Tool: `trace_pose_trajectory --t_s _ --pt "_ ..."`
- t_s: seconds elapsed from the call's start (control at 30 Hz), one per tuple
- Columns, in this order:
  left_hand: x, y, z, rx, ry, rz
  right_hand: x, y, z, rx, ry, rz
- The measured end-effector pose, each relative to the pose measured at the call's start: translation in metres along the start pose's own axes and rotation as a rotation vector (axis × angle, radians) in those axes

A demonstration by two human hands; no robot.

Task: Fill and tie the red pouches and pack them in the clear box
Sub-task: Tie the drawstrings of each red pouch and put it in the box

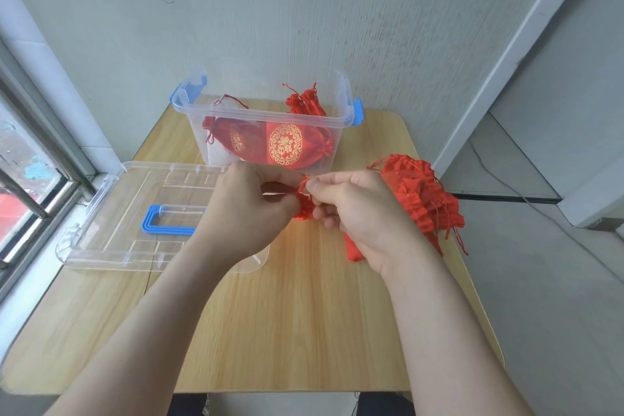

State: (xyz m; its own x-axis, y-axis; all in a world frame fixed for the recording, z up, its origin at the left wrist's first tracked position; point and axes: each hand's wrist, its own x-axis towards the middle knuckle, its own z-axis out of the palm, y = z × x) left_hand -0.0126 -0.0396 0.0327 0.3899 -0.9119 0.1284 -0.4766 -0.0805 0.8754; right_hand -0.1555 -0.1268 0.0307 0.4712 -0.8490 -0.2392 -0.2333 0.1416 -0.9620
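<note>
Clear box (256, 115) far centre, lid off, tied pouches (285, 144) inside. Pile of unpacked pouches (425, 199) right, behind right hand (364, 209). Left hand (246, 209) near centre, fingers curled, pinching red pouch (304, 209) at neck. Right thumb and forefinger nip cord (304, 183). Likely tying. Advice: keep neck gathered, pull cord ends evenly, snug knot before letting go. Pale wall (304, 10) far, window (30, 186) left, wooden table (304, 314) beneath, clear lid (135, 213) left.
</note>
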Motion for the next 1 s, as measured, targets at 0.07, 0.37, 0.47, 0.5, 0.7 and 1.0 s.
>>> trace_pose_trajectory --t_s 0.07,0.37,0.47,0.5,0.7,1.0 --pt "-0.002 0.004 0.000 -0.024 -0.051 0.000 0.000 0.000 0.000 0.022 0.014 0.005" --pt "0.006 0.004 -0.002 -0.361 -0.072 -0.393 0.001 0.006 -0.004 -0.146 0.104 -0.061" --pt "0.006 -0.001 -0.002 -0.264 -0.041 -0.425 0.002 0.009 -0.004 -0.233 0.128 -0.102" --pt "0.006 -0.003 -0.003 -0.227 -0.017 -0.431 0.002 0.010 -0.004 -0.274 0.149 -0.112" --pt "0.008 -0.008 -0.007 -0.217 0.179 -0.462 0.000 0.013 -0.008 -0.577 0.259 -0.043" --pt "0.010 0.000 0.001 -0.720 0.141 -0.561 0.000 0.017 -0.001 -0.690 0.179 0.014"
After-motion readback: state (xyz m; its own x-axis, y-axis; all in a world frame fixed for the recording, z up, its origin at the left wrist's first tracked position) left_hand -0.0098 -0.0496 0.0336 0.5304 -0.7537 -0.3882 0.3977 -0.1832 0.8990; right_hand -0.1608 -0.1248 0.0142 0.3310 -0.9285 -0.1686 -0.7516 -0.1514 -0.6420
